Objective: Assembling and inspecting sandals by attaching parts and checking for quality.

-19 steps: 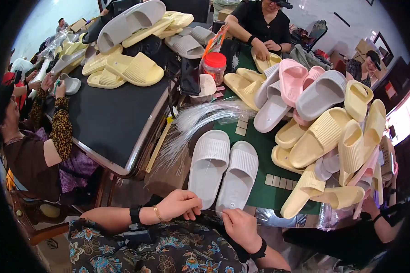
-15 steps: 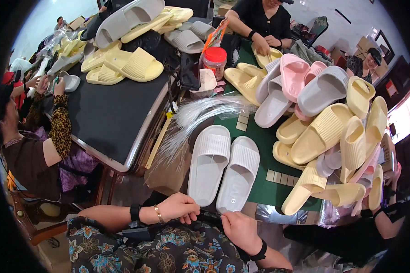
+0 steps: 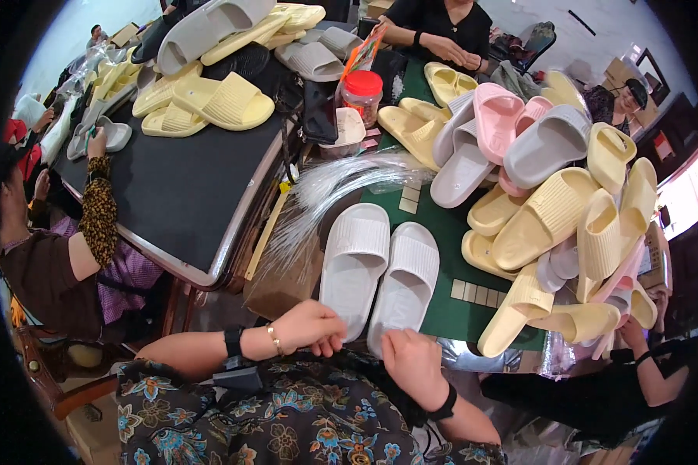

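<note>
And on my feed I've got the left hand (image 3: 314, 328) and right hand (image 3: 415, 368), fingers curled together, on anything thin I can't tell, with the grey slippers (image 3: 355, 271) side by side just beyond.

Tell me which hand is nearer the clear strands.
Left. The left hand is below the clear strands, toward their loose ends; the right hand is farther, at the near end of a grey slipper.

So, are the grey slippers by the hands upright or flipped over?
Upright: the left slipper and right slipper both show their footbeds, with ribbed straps on top.
</note>
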`<action>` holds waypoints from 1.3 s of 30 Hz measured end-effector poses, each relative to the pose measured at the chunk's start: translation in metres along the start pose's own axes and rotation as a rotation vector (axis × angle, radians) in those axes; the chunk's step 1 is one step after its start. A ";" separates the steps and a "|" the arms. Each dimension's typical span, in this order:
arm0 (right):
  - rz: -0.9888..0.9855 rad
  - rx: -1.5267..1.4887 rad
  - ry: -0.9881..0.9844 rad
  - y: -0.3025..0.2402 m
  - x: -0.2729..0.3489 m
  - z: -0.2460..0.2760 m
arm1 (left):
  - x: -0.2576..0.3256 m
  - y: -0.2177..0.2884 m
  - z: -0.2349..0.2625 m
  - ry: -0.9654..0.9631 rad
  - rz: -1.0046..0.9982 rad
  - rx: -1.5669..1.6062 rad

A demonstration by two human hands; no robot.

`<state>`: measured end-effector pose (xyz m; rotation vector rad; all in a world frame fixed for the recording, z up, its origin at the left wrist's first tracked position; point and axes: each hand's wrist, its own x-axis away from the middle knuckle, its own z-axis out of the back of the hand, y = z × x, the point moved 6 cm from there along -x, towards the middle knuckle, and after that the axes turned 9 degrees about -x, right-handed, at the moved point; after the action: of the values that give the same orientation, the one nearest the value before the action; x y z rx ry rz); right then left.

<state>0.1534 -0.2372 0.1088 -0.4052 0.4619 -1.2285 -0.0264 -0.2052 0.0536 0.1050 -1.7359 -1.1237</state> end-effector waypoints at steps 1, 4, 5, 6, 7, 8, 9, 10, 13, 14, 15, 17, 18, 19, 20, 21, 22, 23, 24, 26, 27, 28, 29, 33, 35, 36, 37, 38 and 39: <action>0.005 0.007 0.007 0.006 -0.009 -0.001 | -0.004 0.008 0.003 0.050 -0.038 -0.022; -0.003 0.020 0.081 0.026 -0.036 -0.004 | -0.024 0.037 0.019 0.286 -0.216 -0.277; -0.022 -0.003 0.159 0.031 -0.042 -0.001 | -0.026 0.050 0.026 0.460 -0.349 -0.518; -0.031 -0.027 0.235 0.034 -0.048 0.004 | -0.021 0.067 0.028 0.766 -0.572 -0.971; -0.021 -0.024 0.237 0.033 -0.050 0.005 | -0.024 0.063 0.029 0.777 -0.575 -0.969; 0.006 -0.043 0.259 0.032 -0.048 0.006 | -0.025 0.061 0.028 0.819 -0.596 -1.004; 0.031 -0.058 0.284 0.032 -0.047 0.007 | -0.024 0.064 0.029 0.858 -0.621 -1.040; 0.035 -0.055 0.288 0.032 -0.045 0.009 | -0.024 0.067 0.031 0.862 -0.626 -1.039; 0.045 -0.160 0.352 0.043 -0.037 0.025 | -0.018 0.080 0.043 0.909 -0.723 -0.852; 0.026 -0.157 0.414 0.053 -0.038 0.033 | -0.018 0.090 0.054 0.956 -0.708 -0.783; 0.010 -0.155 0.478 0.063 -0.040 0.042 | -0.018 0.100 0.064 1.004 -0.692 -0.715; -0.005 -0.152 0.543 0.072 -0.058 0.055 | -0.036 0.116 0.083 1.048 -0.683 -0.762; -0.083 -0.139 0.499 0.086 -0.071 0.055 | -0.045 0.121 0.089 1.090 -0.674 -0.813; -0.162 -0.122 0.460 0.103 -0.082 0.051 | -0.059 0.125 0.092 1.100 -0.692 -0.811; -0.149 -0.111 0.477 0.113 -0.091 0.048 | -0.079 0.131 0.093 1.099 -0.609 -0.928; -0.219 -0.055 0.431 0.129 -0.102 0.039 | -0.094 0.139 0.096 1.103 -0.523 -1.044; -0.295 0.006 0.391 0.144 -0.111 0.036 | -0.100 0.150 0.094 1.118 -0.556 -1.041; -0.324 0.000 0.368 0.152 -0.117 0.029 | -0.113 0.152 0.093 1.047 -0.421 -1.094; -0.334 0.041 0.306 0.151 -0.126 0.024 | -0.123 0.149 0.094 0.979 -0.275 -1.137; -0.306 0.014 0.292 0.162 -0.134 0.012 | -0.140 0.142 0.097 0.978 -0.265 -1.109; -0.303 0.016 0.319 0.163 -0.136 0.009 | -0.145 0.140 0.096 1.000 -0.284 -1.158; -0.287 -0.011 0.322 0.161 -0.136 0.007 | -0.140 0.138 0.093 1.057 -0.350 -1.129; -0.274 -0.018 0.304 0.162 -0.137 0.006 | -0.143 0.136 0.092 1.013 -0.341 -1.160; -0.269 -0.040 0.336 0.146 -0.130 0.011 | -0.128 0.124 0.086 1.091 -0.488 -1.117; -0.219 -0.033 0.359 0.135 -0.129 0.014 | -0.119 0.118 0.079 1.114 -0.620 -1.026; -0.145 -0.108 0.393 0.121 -0.126 0.017 | -0.111 0.117 0.076 1.081 -0.682 -0.975; -0.072 -0.183 0.425 0.112 -0.125 0.019 | -0.107 0.121 0.074 1.082 -0.685 -0.976; -0.011 -0.247 0.431 0.108 -0.127 0.019 | -0.103 0.123 0.069 1.017 -0.726 -0.897; -0.012 -0.248 0.433 0.102 -0.129 0.020 | -0.097 0.127 0.063 0.950 -0.764 -0.818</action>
<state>0.2109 -0.0833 0.0867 -0.3502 0.9907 -1.2769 0.0226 -0.0423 0.0744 0.7011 -0.2958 -1.8372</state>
